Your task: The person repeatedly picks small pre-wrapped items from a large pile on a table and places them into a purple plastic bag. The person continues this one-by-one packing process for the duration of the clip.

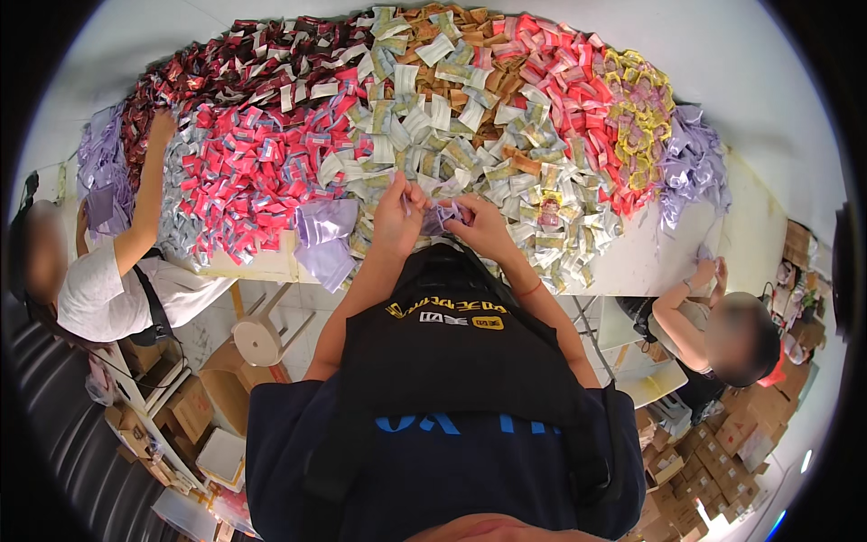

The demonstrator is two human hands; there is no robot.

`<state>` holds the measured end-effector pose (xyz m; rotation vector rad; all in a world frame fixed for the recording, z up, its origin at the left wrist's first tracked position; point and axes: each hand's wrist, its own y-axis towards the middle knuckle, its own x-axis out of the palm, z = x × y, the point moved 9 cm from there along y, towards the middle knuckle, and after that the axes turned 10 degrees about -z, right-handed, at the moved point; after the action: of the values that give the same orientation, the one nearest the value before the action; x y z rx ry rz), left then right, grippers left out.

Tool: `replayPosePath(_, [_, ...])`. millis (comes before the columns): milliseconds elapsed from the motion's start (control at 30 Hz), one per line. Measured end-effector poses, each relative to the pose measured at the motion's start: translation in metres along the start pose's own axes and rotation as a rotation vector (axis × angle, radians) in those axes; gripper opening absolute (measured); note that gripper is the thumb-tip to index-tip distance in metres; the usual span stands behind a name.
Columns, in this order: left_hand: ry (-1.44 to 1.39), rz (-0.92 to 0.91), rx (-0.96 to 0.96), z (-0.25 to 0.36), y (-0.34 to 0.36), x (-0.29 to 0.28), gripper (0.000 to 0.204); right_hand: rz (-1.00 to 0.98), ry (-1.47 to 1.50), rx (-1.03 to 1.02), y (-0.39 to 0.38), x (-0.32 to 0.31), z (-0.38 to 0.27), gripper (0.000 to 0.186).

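In front of my chest, at the near edge of the heap, a small lavender cloth pouch [437, 220] is gathered between my hands. My right hand [483, 229] is closed on its upper part, fingers bent round the bunched fabric. Just left of the pouch, my left hand [398, 217] is raised with its fingers curled and pinched together; what they grip, if anything, is too small to make out. Flat lavender pouches [325, 239] lie in a stack left of my left forearm. Beyond my hands spread loose white-and-green packets [429, 122].
Pink-red packets [244, 172], dark red packets [262, 59], orange-brown packets [497, 104], yellow packets [639, 113] and more lavender pouches [694, 163] cover the table [750, 217]. One person [99, 280] works at left, another [691, 330] at right. A stool [259, 340] and cardboard boxes [190, 408] stand below.
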<state>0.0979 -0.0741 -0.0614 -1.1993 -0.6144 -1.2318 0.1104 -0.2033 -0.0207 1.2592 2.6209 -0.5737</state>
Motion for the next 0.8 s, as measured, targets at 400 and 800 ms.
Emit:
replayPosePath(400, [0.008,-0.114,-0.181,-0.033,-0.019,0.030,0.029,0.306,-0.115,0.038,0.008,-0.001,0.022,0.016])
replayPosePath(800, [-0.358,0.173,-0.315,-0.008,-0.032,-0.052,0.035,0.182,1.229,0.310,-0.077,-0.015,0.033,0.049])
